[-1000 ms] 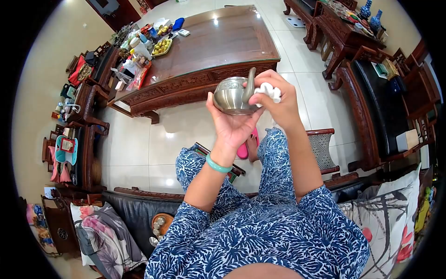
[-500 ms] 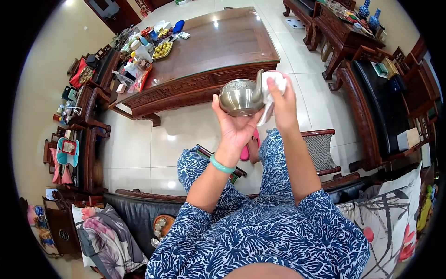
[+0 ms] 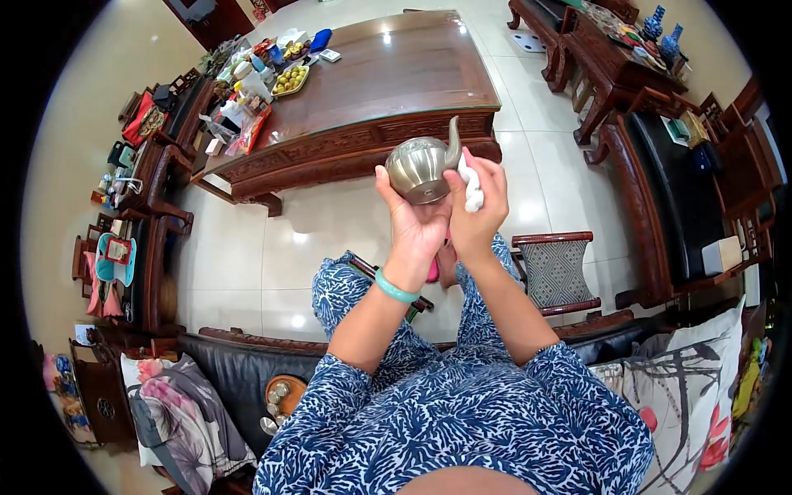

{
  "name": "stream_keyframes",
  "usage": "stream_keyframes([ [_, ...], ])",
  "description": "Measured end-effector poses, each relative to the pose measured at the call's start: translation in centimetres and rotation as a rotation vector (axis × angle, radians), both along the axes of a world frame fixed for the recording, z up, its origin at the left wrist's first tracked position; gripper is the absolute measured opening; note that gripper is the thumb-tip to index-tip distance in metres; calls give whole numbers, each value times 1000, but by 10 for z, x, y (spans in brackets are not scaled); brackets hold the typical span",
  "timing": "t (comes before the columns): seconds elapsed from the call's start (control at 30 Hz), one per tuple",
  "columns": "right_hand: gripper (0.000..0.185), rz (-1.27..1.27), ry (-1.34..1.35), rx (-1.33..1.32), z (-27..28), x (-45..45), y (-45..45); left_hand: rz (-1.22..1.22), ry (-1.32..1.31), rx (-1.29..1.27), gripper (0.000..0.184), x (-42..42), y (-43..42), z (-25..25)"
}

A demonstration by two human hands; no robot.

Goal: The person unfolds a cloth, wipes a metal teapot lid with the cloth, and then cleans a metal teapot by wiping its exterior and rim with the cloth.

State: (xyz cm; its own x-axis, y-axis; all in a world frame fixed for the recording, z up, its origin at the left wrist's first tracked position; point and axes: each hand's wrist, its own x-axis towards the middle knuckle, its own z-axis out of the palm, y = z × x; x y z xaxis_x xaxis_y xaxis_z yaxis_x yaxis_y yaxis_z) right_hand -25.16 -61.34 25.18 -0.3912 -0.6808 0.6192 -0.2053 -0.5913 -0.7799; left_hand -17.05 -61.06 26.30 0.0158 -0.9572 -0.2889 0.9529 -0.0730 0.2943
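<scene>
A silvery metal teapot (image 3: 417, 169) with a curved spout is held up in front of me, its spout pointing up on the right side. My left hand (image 3: 415, 227), with a pale green bangle on the wrist, grips the pot's body from below and from the left. My right hand (image 3: 481, 202) is closed around a bunched white cloth (image 3: 472, 183) beside the base of the spout. Part of the cloth is hidden by the fingers. Whether the cloth is cotton or paper I cannot tell.
Beyond the teapot stands a large wooden table (image 3: 371, 82) with a yellow fruit tray (image 3: 290, 81) and bottles. A woven-seat stool (image 3: 559, 272) is at right. On the sofa (image 3: 235, 371) at left lies a round wooden tray (image 3: 294, 394) with small metal cups.
My right hand has moved down and left with the white cloth, from the spout's upper part to its base. The cloth is more bunched now, and the teapot has tilted slightly.
</scene>
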Motion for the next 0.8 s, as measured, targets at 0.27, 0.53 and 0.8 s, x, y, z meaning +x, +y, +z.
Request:
stream_keyframes([
  [0.27, 39, 21, 399, -399, -8, -1, 1, -20, 9, -31, 66, 7, 0, 3],
  [0.53, 35, 63, 542, -491, 18, -8, 10, -168, -91, -232, 45, 8, 3, -4],
  [0.8, 37, -35, 298, -284, 31, -30, 4, -11, -323, -416, 84, 6, 4, 5],
])
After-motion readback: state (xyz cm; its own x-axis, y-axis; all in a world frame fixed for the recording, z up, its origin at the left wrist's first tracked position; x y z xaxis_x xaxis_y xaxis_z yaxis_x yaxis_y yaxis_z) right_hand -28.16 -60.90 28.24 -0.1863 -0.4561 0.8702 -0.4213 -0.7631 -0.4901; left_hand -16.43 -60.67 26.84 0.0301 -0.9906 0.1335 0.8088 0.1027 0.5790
